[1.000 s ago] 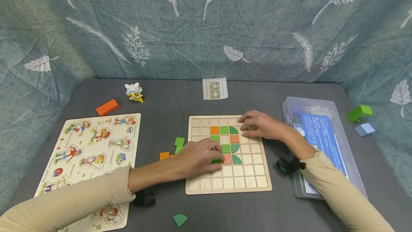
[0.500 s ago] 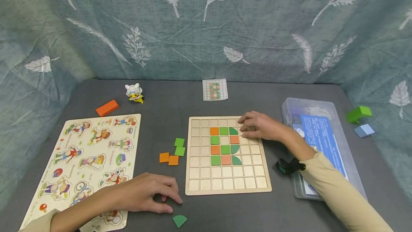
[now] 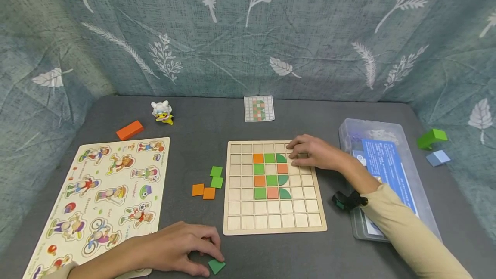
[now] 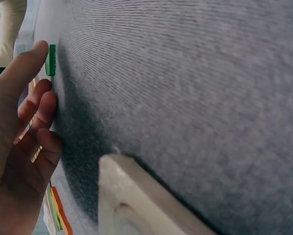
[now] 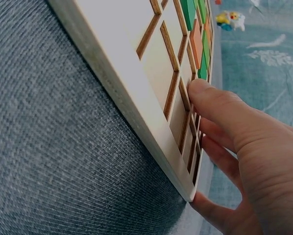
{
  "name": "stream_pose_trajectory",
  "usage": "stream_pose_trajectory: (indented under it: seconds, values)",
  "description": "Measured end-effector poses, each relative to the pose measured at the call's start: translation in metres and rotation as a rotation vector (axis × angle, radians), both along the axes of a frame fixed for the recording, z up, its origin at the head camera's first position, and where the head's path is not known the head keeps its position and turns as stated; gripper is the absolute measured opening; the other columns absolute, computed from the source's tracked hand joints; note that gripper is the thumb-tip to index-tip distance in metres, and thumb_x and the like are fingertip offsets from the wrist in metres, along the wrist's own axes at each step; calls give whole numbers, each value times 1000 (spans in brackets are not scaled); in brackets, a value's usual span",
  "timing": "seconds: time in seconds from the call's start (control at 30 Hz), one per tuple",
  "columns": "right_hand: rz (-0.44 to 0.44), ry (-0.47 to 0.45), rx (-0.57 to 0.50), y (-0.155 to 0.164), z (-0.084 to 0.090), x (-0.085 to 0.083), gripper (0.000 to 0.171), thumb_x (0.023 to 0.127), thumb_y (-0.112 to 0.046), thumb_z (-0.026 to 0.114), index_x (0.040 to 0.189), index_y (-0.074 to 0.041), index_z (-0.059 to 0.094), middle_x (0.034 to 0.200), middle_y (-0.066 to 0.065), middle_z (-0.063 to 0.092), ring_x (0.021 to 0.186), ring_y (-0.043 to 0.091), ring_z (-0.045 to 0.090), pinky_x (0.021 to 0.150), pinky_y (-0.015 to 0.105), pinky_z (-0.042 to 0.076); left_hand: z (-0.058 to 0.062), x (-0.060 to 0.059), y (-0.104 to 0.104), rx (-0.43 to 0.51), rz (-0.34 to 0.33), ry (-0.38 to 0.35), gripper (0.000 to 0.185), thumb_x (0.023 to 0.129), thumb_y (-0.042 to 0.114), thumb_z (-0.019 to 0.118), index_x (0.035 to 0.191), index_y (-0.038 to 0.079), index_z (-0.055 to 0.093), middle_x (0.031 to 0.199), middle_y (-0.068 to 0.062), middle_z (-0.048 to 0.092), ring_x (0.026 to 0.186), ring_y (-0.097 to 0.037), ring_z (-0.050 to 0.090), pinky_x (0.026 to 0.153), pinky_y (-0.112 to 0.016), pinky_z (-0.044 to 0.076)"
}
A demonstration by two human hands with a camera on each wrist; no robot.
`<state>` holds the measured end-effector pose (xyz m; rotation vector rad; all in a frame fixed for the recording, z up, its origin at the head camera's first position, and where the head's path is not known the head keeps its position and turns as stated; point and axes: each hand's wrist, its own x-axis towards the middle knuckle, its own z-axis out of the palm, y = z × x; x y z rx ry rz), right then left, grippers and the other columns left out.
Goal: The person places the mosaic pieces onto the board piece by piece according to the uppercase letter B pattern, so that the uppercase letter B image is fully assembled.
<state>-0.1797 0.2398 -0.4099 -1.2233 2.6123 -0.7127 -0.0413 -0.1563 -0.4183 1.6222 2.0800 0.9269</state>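
Note:
My left hand (image 3: pixel 185 246) is low over the dark tabletop, its fingertips right at a green quarter-circle tile (image 3: pixel 216 266). In the left wrist view that green tile (image 4: pixel 51 59) shows just past the thumb tip, with a gap between thumb and fingers. My right hand (image 3: pixel 314 151) rests on the upper right corner of a wooden grid board (image 3: pixel 248 226), fingers spread along its edge. Set in the board's middle cells are several orange and green squares and three green quarter-circles, such as the lowest quarter-circle (image 3: pixel 284 193).
Loose green squares (image 3: pixel 216 182) and orange squares (image 3: pixel 209 193) lie left of the board. A picture puzzle board (image 3: pixel 116 193) occupies the left side. Behind is a pattern card (image 3: pixel 258 108); a clear plastic case (image 3: pixel 350 129) sits at right. A toy figure (image 3: pixel 162 112) and coloured blocks stand farther out.
My left hand has left the grid board and moved down and left to the loose green quarter-circle. An orange and a green square it covered now show in the cells. My right hand stays put.

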Motion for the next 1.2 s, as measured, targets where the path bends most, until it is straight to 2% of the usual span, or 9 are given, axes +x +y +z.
stream_pose_trajectory:
  seconds: [0.23,0.57,0.73,1.03,1.2]
  values:
    - [-2,-8,-2,0,-1,0,15,88,-19,71,101,-12,74,122,12,63,112,30,58,91,45,50,1,1,4,-37,-21,14,27,91,37,66,117,30,67,104,16,57,84,10,51,71,2,33]
    - [-8,-10,-1,0,-1,0,15,88,-19,71,101,-12,74,122,12,63,113,30,58,91,46,50,4,3,11,-94,-42,165,34,90,40,67,123,33,64,99,17,55,79,11,44,58,3,21]
    - [-5,-7,-4,0,-1,-1,15,88,-19,71,101,-12,74,122,12,64,113,30,58,92,46,50,5,3,14,-114,-36,166,35,89,41,68,122,33,64,97,18,54,78,12,42,56,2,20]
    - [-3,-4,-6,0,-2,-1,15,88,-19,71,101,-12,74,122,12,63,112,30,58,91,46,50,5,0,20,-144,-30,127,21,90,43,64,107,31,70,88,17,57,75,13,41,56,2,24]
    - [-5,-10,-1,1,-1,-1,15,88,-19,71,101,-12,74,122,12,63,113,30,58,92,46,49,11,-6,24,-112,-51,134,21,91,43,63,106,30,70,88,16,59,74,13,43,60,3,26]
